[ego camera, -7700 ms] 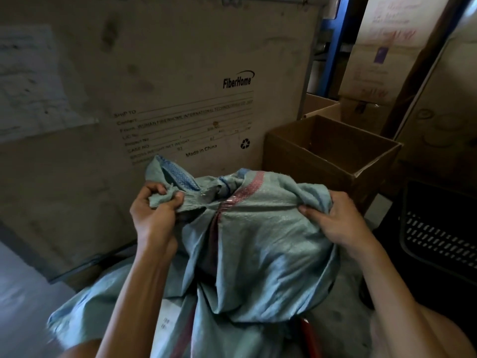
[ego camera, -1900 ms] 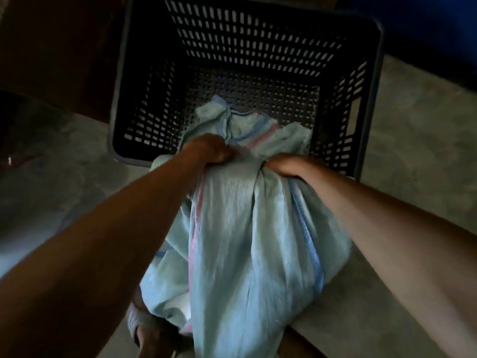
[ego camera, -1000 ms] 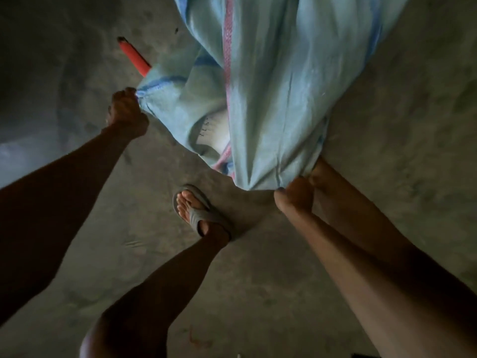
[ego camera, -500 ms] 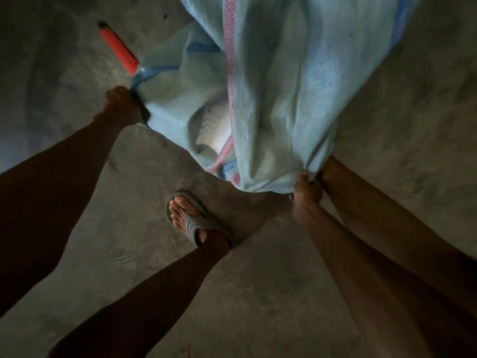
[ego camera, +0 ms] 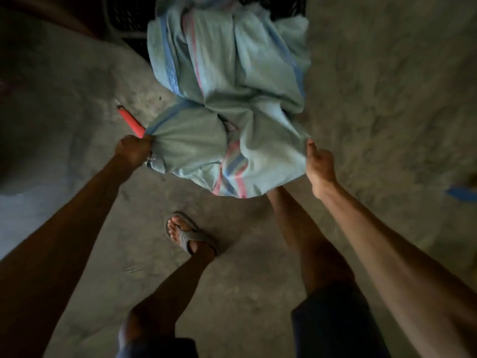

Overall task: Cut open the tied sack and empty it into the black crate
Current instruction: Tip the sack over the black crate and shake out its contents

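Since half a second ago, the pale blue woven sack point(ego camera: 227, 94) has been tipped further forward, so that its far end now lies over the rim of the black crate point(ego camera: 129, 19), which has come into sight at the top of the view. The sack's near bottom corners are raised and held apart. The left hand point(ego camera: 133, 149) is closed in a fist around the bunched left corner of the sack. The right hand point(ego camera: 318, 161) is closed on the right corner, with cloth pinched under the thumb. Pink and blue stripes are seen running along the sack and across its near fold. Whether anything has fallen into the crate cannot be told, as the crate's inside is hidden by the cloth.

A red-handled cutter point(ego camera: 130, 121) is seen lying on the grey concrete floor point(ego camera: 387, 99), just beyond the left hand and partly covered by the sack's edge. Below the sack, a left foot in a grey sandal point(ego camera: 189, 235) is planted on the floor, and the right leg is partly hidden behind the sack. A blue scrap point(ego camera: 462, 193) lies at the right edge.
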The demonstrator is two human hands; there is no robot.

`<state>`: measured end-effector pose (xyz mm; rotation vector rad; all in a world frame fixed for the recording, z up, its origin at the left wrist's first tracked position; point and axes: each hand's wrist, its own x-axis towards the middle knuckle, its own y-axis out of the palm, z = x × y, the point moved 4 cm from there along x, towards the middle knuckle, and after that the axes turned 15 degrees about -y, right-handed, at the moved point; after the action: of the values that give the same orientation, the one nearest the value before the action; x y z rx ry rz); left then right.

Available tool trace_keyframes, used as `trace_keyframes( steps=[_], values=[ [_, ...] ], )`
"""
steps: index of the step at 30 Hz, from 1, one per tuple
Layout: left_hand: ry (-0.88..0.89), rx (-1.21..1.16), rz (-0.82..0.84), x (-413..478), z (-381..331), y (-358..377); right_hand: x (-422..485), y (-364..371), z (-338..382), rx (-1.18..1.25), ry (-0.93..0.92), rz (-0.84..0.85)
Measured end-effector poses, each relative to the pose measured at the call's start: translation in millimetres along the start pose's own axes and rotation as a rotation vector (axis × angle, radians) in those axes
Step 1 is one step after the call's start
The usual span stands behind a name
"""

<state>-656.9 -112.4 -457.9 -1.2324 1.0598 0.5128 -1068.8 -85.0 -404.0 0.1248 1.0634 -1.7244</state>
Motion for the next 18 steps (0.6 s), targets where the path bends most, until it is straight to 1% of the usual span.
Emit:
trace_keyframes(
  steps=[1,2,4,6,8,11,13,15,18],
  values=[
    [-0.041,-0.008,-0.003,-22.9,-6.7,-7.9,5.8,-9.0,16.4,0.040,0.016,-0.005],
    [-0.076,-0.031,0.000,-38.2,-12.3,-13.9,15.3,-17.4,29.6,0.080,-0.002,-0.046],
    [-0.131,-0.087,-0.004,-72.4,-25.7,-27.3,24.1,-33.0,56.1,0.079,0.075,-0.101],
    [-0.186,-0.184,0.005,-107.5,-40.1,-43.0,12.4,-50.6,82.1,0.091,0.210,-0.108],
    [-0.223,-0.295,0.006,-148.0,-56.7,-67.2,-3.2,-81.0,111.2,0.100,0.321,-0.023],
    [-0.208,-0.446,0.034,-213.5,-78.5,-113.1,-23.0,-135.9,169.8,0.195,0.446,0.130],
    [-0.177,-0.562,0.052,-259.7,-90.4,-141.5,-35.9,-169.5,216.8,0.244,0.432,0.218],
    [-0.172,-0.629,0.055,-302.4,-98.0,-166.8,-51.7,-196.9,263.0,0.246,0.405,0.320],
    [-0.149,-0.695,0.029,-353.0,-104.3,-202.3,-70.7,-226.9,318.0,0.179,0.357,0.424]
  ],
)
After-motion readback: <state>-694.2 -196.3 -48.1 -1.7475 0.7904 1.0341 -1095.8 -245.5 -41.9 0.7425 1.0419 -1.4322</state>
